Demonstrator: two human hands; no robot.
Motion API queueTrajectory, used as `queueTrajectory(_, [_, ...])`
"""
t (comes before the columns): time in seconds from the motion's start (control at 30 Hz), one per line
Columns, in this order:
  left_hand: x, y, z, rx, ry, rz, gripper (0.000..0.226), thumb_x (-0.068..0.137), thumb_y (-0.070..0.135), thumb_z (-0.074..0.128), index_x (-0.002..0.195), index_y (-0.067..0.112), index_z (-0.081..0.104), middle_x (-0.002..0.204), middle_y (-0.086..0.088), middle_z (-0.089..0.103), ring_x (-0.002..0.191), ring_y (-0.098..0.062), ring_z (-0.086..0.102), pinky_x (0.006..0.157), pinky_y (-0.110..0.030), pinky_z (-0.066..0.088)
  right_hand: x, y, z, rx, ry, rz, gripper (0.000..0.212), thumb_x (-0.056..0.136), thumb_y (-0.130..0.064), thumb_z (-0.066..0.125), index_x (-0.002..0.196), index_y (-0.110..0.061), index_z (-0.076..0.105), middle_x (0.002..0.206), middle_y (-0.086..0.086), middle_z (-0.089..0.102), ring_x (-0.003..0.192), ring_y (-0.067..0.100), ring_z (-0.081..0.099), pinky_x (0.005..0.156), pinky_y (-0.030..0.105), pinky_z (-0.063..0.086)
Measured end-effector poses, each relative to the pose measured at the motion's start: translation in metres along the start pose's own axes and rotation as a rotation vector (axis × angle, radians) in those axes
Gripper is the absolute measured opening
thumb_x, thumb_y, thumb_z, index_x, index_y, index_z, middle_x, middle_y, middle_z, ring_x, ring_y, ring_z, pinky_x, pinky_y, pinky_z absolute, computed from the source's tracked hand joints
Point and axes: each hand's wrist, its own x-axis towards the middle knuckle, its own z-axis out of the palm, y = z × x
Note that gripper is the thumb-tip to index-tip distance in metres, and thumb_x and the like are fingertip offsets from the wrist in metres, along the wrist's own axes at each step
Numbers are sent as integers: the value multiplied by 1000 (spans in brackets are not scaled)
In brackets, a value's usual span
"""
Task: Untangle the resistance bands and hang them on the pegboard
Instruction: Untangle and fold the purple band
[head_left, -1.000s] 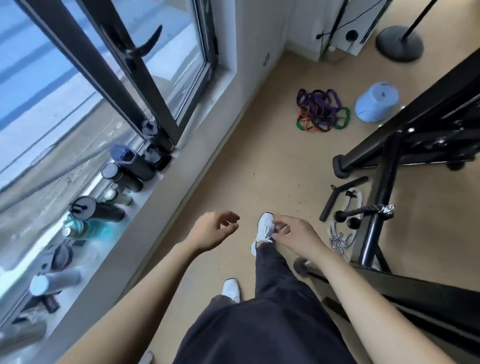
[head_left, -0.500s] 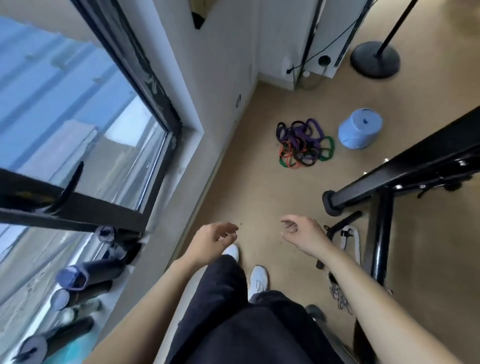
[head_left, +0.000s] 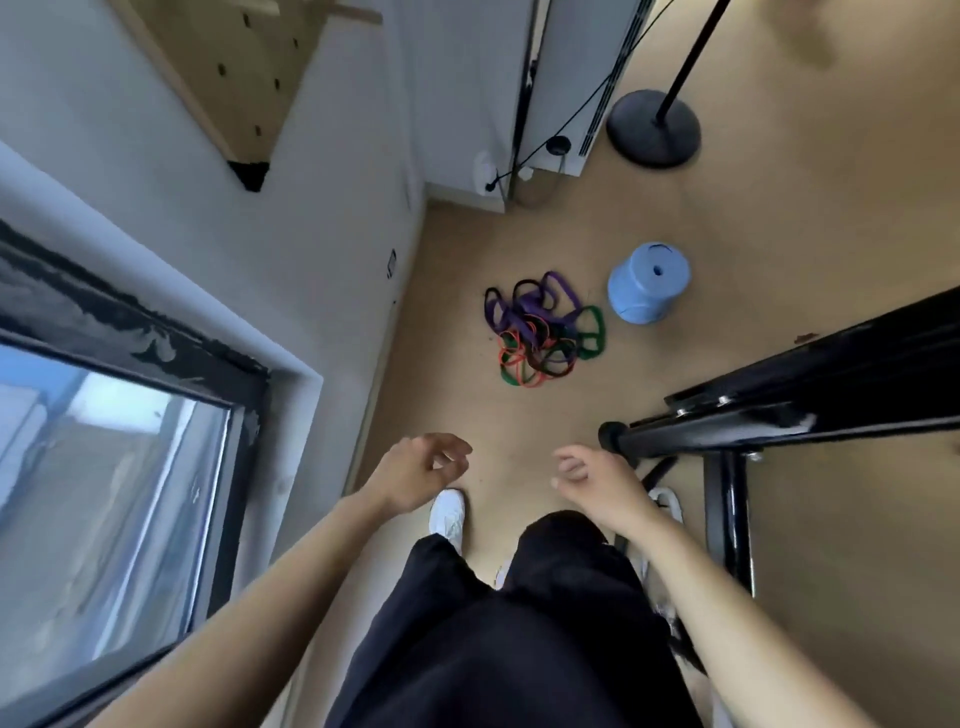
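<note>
A tangled heap of resistance bands (head_left: 543, 330), purple, green, orange and black, lies on the tan floor ahead of me. A wooden pegboard (head_left: 244, 78) hangs on the white wall at the upper left, only partly in view. My left hand (head_left: 421, 475) is held out in front of me, fingers loosely curled and apart, holding nothing. My right hand (head_left: 597, 480) hangs beside it, also loose and holding nothing. Both hands are well short of the bands.
A light blue stool (head_left: 647, 283) stands just right of the bands. A black exercise frame (head_left: 779, 415) juts in from the right. A round black stand base (head_left: 653, 127) and a white unit (head_left: 576, 78) sit at the back. A window (head_left: 104, 467) is on my left.
I have walked forward along the wall: the bands and stool are nearer and lower in view, the pegboard has come into sight, and the bottles on the sill have dropped out.
</note>
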Motion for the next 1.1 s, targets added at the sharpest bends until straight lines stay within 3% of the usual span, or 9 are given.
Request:
queueTrajectory(0.13, [71, 32, -37, 35, -39, 34, 40, 88, 46, 51, 117, 27, 71, 97, 21, 70, 87, -2, 67, 89, -35, 55, 41, 6, -45, 54, 52, 53, 39, 88, -28, 72, 126, -26, 65, 108, -11, 70, 99, 5, 68, 91, 27, 54])
queueTrajectory(0.2, [107, 51, -47, 63, -65, 35, 35, 92, 42, 54, 117, 27, 71, 97, 20, 70, 88, -5, 67, 89, -34, 54, 68, 18, -72, 62, 66, 74, 36, 87, -28, 72, 123, -27, 67, 106, -11, 71, 97, 6, 69, 93, 34, 56])
queueTrajectory(0.43, [226, 112, -50, 6, -2, -14, 21, 96, 32, 63, 114, 28, 73, 99, 21, 71, 80, 12, 62, 86, -30, 55, 186, 49, -188, 65, 42, 73, 31, 87, -24, 73, 117, -22, 67, 105, -5, 71, 96, 15, 68, 93, 38, 54])
queueTrajectory(0.53, [259, 138, -49, -56, 24, -77, 18, 98, 32, 63, 113, 32, 73, 102, 22, 71, 85, 10, 64, 85, -26, 53, 232, 52, -244, 46, -5, 65, 40, 83, -30, 71, 122, -26, 66, 104, -4, 70, 95, 15, 66, 95, 37, 53])
queueTrajectory(0.6, [277, 153, -53, -115, 58, -122, 17, 98, 32, 62, 111, 34, 73, 102, 22, 72, 88, 9, 64, 81, -16, 49, 262, 54, -278, 43, 0, 64, 31, 78, -32, 66, 108, -35, 65, 96, -11, 69, 90, 14, 65, 91, 37, 54])
queueTrajectory(0.7, [299, 162, -66, -222, 135, -190, 14, 96, 26, 66, 105, 34, 75, 99, 19, 73, 90, 7, 64, 76, -8, 46, 297, 44, -323, 4, -4, 68, 26, 87, -22, 65, 112, -28, 67, 99, -9, 68, 93, 14, 65, 89, 35, 53])
queueTrajectory(0.8, [324, 158, -85, -306, 187, -245, 18, 95, 23, 68, 98, 40, 73, 95, 25, 73, 90, 4, 65, 79, -17, 49, 331, 29, -356, -47, -54, 73, 34, 90, -21, 66, 124, -19, 65, 105, -3, 68, 99, 15, 64, 92, 34, 51])
queueTrajectory(0.93, [366, 153, -118, -344, 228, -232, 18, 96, 23, 68, 98, 40, 73, 94, 20, 75, 90, 1, 67, 81, -19, 51, 371, 14, -389, -101, -53, 68, 25, 91, -15, 64, 115, -19, 67, 108, -2, 70, 88, 10, 63, 85, 25, 46])
queueTrajectory(1.1, [428, 148, -160, -377, 269, -181, 18, 97, 26, 66, 100, 43, 71, 100, 19, 73, 94, -1, 68, 86, -23, 53, 417, -15, -423, -129, -46, 30, 30, 89, -22, 69, 119, -19, 68, 101, -7, 70, 93, 10, 67, 92, 34, 55])
